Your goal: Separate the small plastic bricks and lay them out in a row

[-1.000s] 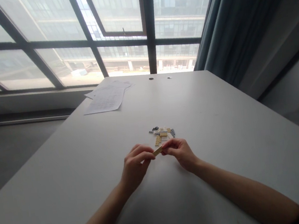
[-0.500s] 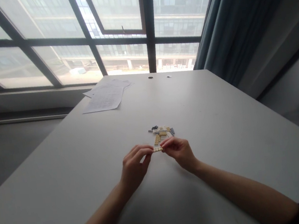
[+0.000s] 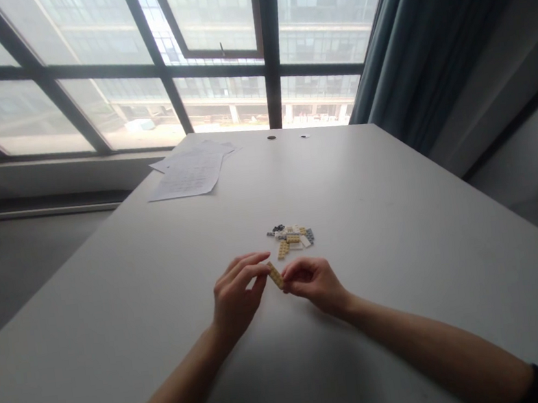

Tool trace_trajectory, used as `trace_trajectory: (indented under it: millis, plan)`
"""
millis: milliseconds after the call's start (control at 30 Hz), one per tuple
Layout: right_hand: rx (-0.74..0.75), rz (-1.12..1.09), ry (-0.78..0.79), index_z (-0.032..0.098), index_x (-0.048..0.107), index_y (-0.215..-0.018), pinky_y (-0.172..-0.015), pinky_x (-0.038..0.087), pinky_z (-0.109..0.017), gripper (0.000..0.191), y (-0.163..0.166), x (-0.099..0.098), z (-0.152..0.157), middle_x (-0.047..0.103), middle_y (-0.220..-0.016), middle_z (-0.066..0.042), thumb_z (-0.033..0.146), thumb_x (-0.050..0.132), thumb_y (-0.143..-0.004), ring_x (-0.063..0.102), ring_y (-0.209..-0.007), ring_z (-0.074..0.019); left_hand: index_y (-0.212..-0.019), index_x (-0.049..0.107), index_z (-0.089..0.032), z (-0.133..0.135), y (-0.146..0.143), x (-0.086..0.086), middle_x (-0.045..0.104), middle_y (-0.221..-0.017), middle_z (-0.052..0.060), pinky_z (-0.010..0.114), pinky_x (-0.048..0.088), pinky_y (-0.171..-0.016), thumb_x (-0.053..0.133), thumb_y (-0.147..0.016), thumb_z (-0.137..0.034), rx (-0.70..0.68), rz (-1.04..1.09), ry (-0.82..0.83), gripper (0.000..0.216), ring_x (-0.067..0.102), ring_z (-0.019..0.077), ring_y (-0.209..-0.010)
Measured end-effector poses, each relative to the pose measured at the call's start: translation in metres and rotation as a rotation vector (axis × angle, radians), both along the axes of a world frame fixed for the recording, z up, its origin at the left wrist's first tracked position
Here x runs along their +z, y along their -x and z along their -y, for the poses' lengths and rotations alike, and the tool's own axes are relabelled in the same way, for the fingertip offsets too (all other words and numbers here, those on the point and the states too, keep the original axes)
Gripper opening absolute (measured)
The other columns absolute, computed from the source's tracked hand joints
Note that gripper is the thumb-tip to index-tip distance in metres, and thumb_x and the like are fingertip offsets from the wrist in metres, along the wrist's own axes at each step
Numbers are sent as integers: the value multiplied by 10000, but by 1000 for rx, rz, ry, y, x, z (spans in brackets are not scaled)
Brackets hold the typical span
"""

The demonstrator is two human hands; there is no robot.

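Note:
A tan building-brick plate (image 3: 275, 276) is held tilted between my two hands, low over the table. My left hand (image 3: 240, 288) pinches its upper left end between thumb and forefinger, the other fingers stretched out. At its lower right end, my right hand (image 3: 316, 284) grips it with the fingertips, the remaining fingers curled. Just beyond the hands lies a small pile of bricks (image 3: 293, 239) in tan, white, grey and black. One tan studded plate (image 3: 283, 249) sits at the pile's near side.
The white table (image 3: 380, 227) stretches toward the window (image 3: 226, 95). Several printed sheets of paper (image 3: 187, 174) lie at its far left. Two round spots, one a dark hole (image 3: 271, 138), show near the back edge. A dark curtain (image 3: 394, 62) hangs on the right.
The tan plate has turned from nearly level to a steep slant, its right end now lower. My right hand has moved slightly down and left; the pile stays put.

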State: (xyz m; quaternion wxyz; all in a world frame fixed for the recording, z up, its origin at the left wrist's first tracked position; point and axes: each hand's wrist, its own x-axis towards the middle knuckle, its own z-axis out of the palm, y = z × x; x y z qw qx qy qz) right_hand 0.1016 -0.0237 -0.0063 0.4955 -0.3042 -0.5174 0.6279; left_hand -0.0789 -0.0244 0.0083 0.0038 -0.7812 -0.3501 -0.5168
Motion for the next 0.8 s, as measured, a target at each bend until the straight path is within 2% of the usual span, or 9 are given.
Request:
trace_trajectory:
  millis: [67, 167, 300, 367, 433, 533, 600, 700, 800]
  plan:
    - [-23, -31, 95, 174, 686, -699, -651, 519, -264, 125, -2, 0, -4, 679, -673, -7, 171, 772, -607, 628, -637, -132, -863, 627, -200, -1, 3, -2, 711, -987, 53, 314, 520, -828, 640, -786, -64, -14, -66, -15, 158, 645, 172, -954]
    - [-114, -51, 179, 172, 686, -704, -634, 511, -245, 113, -4, -1, -13, 677, -664, 3, 171, 744, -607, 614, -612, -115, -907, 628, -210, 1, 8, -4, 711, -947, 36, 307, 502, -794, 636, -805, -104, -50, -236, -63, 147, 640, 160, -893]
    - [-131, 61, 140, 169, 672, -717, -628, 510, -253, 87, -4, -2, -25, 669, -689, 2, 200, 700, -640, 607, -612, -114, -1005, 620, -192, 8, 15, -2, 687, -872, 41, 307, 475, -734, 567, -856, -112, -116, -507, -123, 177, 611, 156, -787]
    - [-120, 205, 42, 168, 669, -748, -645, 515, -281, 90, -5, -1, -30, 665, -686, -4, 214, 676, -672, 610, -619, -128, -1028, 618, -170, 10, 18, 1, 667, -836, 52, 316, 472, -727, 526, -877, -107, -91, -606, -155, 188, 597, 166, -770]
    - [-158, 408, -131, 179, 674, -801, -687, 514, -310, 92, -8, 1, -36, 678, -747, -21, 218, 642, -724, 612, -667, -145, -1025, 620, -150, 9, 21, 2, 647, -807, 58, 319, 470, -709, 494, -887, -98, -13, -692, -179, 194, 585, 174, -750]
    - [-254, 797, -449, 196, 688, -905, -842, 473, -371, 141, -15, 6, -44, 674, -956, -64, 202, 618, -782, 585, -896, -199, -968, 631, -131, 7, 21, 1, 611, -736, 55, 321, 458, -657, 458, -884, -68, 115, -814, -163, 203, 555, 179, -685]
    - [-268, 1023, -578, 202, 685, -990, -929, 414, -408, 208, -16, 8, -49, 631, -1091, -87, 233, 643, -789, 515, -1043, -241, -928, 635, -127, 7, 20, -1, 597, -718, 60, 329, 452, -648, 446, -879, -63, 149, -853, -108, 205, 542, 186, -669]
    - [-233, 1214, -654, 205, 659, -1092, -954, 366, -431, 327, -10, 8, -52, 571, -1200, -103, 335, 663, -793, 449, -1113, -275, -941, 634, -137, 10, 19, -5, 599, -736, 64, 333, 444, -658, 452, -894, -115, 131, -837, -15, 189, 542, 189, -682]
    - [-217, 1287, -674, 190, 644, -1123, -945, 351, -429, 375, -1, 6, -52, 555, -1215, -114, 378, 652, -798, 434, -1118, -288, -1021, 626, -166, 14, 25, -8, 629, -786, 59, 338, 439, -681, 492, -912, -237, 154, -768, 47, 187, 556, 193, -727]
